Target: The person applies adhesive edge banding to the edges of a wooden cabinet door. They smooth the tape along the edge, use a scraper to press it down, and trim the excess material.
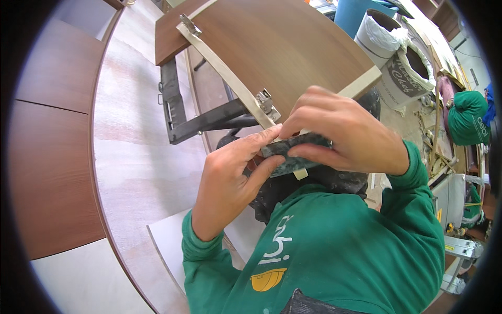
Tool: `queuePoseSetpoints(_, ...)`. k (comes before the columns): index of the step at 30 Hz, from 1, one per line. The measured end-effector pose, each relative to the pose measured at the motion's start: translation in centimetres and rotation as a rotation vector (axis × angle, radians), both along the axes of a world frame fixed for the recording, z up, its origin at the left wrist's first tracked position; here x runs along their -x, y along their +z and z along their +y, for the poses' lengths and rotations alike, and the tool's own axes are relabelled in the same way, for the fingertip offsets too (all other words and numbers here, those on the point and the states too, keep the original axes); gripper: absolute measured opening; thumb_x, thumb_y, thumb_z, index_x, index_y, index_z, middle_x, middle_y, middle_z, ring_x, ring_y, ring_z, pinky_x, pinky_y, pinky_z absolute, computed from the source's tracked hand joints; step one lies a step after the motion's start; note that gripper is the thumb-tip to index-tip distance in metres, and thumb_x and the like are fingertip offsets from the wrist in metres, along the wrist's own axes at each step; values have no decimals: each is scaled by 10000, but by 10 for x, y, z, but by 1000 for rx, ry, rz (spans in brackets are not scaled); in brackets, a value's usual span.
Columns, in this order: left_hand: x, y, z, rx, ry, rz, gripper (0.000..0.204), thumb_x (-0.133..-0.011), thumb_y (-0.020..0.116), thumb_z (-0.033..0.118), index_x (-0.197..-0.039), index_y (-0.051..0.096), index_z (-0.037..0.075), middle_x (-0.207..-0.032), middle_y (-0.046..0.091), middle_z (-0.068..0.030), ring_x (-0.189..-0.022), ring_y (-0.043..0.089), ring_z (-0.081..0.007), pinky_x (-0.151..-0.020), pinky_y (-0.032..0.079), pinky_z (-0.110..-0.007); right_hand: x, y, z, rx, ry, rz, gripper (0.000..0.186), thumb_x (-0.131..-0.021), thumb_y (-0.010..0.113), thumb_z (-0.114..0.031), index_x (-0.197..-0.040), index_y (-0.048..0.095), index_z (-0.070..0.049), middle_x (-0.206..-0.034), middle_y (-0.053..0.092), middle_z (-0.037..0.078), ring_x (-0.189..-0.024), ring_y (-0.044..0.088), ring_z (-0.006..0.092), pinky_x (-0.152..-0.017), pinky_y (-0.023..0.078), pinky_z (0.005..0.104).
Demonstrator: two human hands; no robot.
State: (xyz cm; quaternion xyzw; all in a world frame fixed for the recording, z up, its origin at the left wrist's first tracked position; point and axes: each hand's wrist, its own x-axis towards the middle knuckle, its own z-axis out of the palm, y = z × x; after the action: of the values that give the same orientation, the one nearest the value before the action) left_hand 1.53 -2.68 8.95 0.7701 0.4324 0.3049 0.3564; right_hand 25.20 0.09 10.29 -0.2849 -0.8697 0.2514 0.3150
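Observation:
A brown wood-grain panel (282, 47) with pale edge strips lies in front of me, its near end at my hands. Two metal hinges sit along its left edge, one (189, 25) far off and one (266, 104) close by my fingers. My left hand (230, 170) pinches the left end of a flat, mottled dark grey-green piece (285, 166) at the panel's near end, thumb below and forefinger above. From the right, my right hand (340, 128) grips the same piece, its fingers curled over the top and thumb underneath. The fingertips partly hide what they press.
Black metal stand legs (209, 123) show under the panel. At left runs a long pale board (136, 131) beside brown cabinet fronts (57, 167). Lined bins (402, 78) stand at far right, near a green bundle (468, 118). A metal step or stand (463, 246) is at right.

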Motion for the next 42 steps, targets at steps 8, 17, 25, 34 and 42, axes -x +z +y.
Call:
queuePoseSetpoints(8, 29, -53, 22, 471, 49, -415, 308, -871, 722, -29, -1105, 530, 30, -999, 641, -44, -794, 633, -93, -696, 552, -235, -39, -98, -55, 755, -373, 471, 198, -917, 716, -160, -1018, 634, -11, -958, 637, 59, -886, 616, 169, -792, 496, 289)
queuePoseSetpoints(17, 20, -56, 38, 468, 28, -382, 431, -865, 710, -30, -1247, 516, 15, -1159, 616, -105, -909, 667, -151, -694, 585, -258, -2, -154, -76, 695, -356, 456, 469, -933, 707, -228, -1310, 556, 7, -1197, 626, 127, -1090, 602, 210, -950, 481, 357)
queuePoseSetpoints(25, 11, -71, 39, 371, 114, -366, 413, -879, 693, -14, -1247, 506, -16, -1139, 611, -99, -915, 630, -112, -707, 556, -244, 13, -149, -77, 876, -348, 467, 477, -913, 749, -210, -1278, 540, 14, -816, 596, 0, -738, 552, 72, -682, 450, 247)
queuePoseSetpoints(34, -22, -98, 14, 269, 314, -708, 297, -954, 547, -13, -1245, 487, -17, -1113, 604, -104, -1001, 585, -134, -913, 471, -279, 17, -136, -83, 993, -393, 678, 445, -891, 767, -181, -1208, 521, 12, -700, 480, -50, -592, 428, 0, -527, 334, 181)
queuePoseSetpoints(42, -36, -101, 7, 91, 428, -878, 284, -1012, 498, 18, -1287, 432, -9, -1123, 603, -132, -992, 603, -150, -910, 472, -282, 11, -133, -72, 960, -333, 584, 286, -910, 722, -177, -1096, 625, 17, -733, 524, -55, -650, 470, 5, -557, 374, 193)
